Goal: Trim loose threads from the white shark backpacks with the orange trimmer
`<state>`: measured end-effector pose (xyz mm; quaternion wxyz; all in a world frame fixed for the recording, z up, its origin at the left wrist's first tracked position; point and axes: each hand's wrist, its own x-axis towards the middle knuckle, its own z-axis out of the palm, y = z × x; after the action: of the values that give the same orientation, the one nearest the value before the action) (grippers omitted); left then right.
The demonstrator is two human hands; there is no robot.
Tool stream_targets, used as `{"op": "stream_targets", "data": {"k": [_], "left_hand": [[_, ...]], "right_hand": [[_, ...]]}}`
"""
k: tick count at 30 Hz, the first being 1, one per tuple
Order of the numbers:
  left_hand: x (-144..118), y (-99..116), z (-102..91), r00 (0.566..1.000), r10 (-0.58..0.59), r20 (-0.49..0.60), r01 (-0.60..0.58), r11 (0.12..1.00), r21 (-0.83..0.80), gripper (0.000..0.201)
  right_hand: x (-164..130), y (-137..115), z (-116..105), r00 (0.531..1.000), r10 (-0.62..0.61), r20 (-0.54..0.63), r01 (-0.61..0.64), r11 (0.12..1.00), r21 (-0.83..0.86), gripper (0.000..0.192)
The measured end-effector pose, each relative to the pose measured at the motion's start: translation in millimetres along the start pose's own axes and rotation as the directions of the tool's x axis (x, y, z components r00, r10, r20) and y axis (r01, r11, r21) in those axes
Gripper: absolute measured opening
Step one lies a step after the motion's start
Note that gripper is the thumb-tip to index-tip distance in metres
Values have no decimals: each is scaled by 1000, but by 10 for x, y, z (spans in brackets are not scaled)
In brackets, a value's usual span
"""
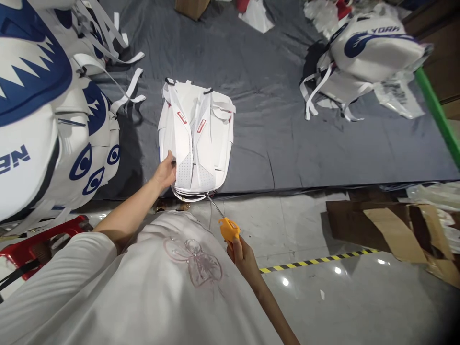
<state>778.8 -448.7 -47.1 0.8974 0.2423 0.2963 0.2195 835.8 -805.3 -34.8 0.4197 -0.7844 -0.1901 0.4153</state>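
Observation:
A white backpack [221, 139] lies with its shoulder straps up at the front edge of the grey-covered table. My left hand [166, 171] grips its lower left side, thumb uppermost and the other fingers partly hidden. Closed around an orange air blow gun [229, 230] is my right hand [241, 251], just off the table's edge. The gun's thin metal nozzle points up and left, its tip at the bottom of the backpack by the zipper. Whether the tip touches the fabric I cannot tell.
White-and-blue backpacks [68, 110] are heaped at the left, straps trailing onto the table [258, 120]. Another backpack [377, 50] with plastic wrap lies at the back right. Cardboard [359, 223] sits on the floor at right, near yellow-black tape [316, 261]. A red stool-like object [46, 242] stands lower left.

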Motion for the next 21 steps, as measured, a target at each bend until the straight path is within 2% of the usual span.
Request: {"op": "stream_targets", "data": {"k": [3,5,6,7,8,9,10,11,12,13,15,17,18,19,21], "left_hand": [[13,25,12,1000,-27,-10,28,996,85,55],[-23,16,-10,997,-32,-64,45,979,199,50],[-69,-2,-35,992,6,-123,29,960,277,46],[-136,-32,-68,977,98,-191,-19,926,377,42],[-223,-74,-107,939,246,-240,-97,861,500,39],[-324,-127,-148,874,421,-242,-186,750,635,38],[-429,-191,-186,798,575,-182,-260,600,757,38],[-529,-264,-216,747,661,-73,-306,439,845,35],[-612,-345,-233,752,658,53,-325,300,897,30],[-670,-431,-233,800,578,164,-329,194,924,27],[-694,-602,-179,904,319,286,-315,42,948,25],[-613,-731,-74,942,141,304,-289,-118,950,22],[-554,-765,-17,948,111,299,-274,-193,942,16],[-497,-774,35,950,106,294,-262,-243,934,11],[-419,-723,101,944,143,298,-255,-259,932,18]], "right_hand": [[-18,41,41,1000,15,-1,-15,999,34,54],[-21,74,52,1000,28,-4,-27,999,39,53],[-24,89,53,1000,28,-5,-28,999,34,52],[-28,101,54,1000,25,-1,-25,999,24,51],[-33,109,55,1000,19,7,-19,1000,8,51],[-38,112,58,1000,12,15,-11,1000,-11,51],[-43,111,64,1000,4,22,-4,1000,-29,51],[-46,106,72,1000,-3,26,4,999,-42,51],[-48,98,81,1000,-10,26,11,999,-47,51],[-48,90,89,1000,-17,25,19,999,-46,51],[-42,79,99,999,-36,19,36,999,-38,51],[-23,84,106,999,-45,3,45,998,-47,52],[-6,93,111,999,-39,-7,38,997,-63,52],[18,105,122,999,-27,-19,25,996,-87,52],[93,126,164,999,-12,-39,6,985,-170,49]]}}
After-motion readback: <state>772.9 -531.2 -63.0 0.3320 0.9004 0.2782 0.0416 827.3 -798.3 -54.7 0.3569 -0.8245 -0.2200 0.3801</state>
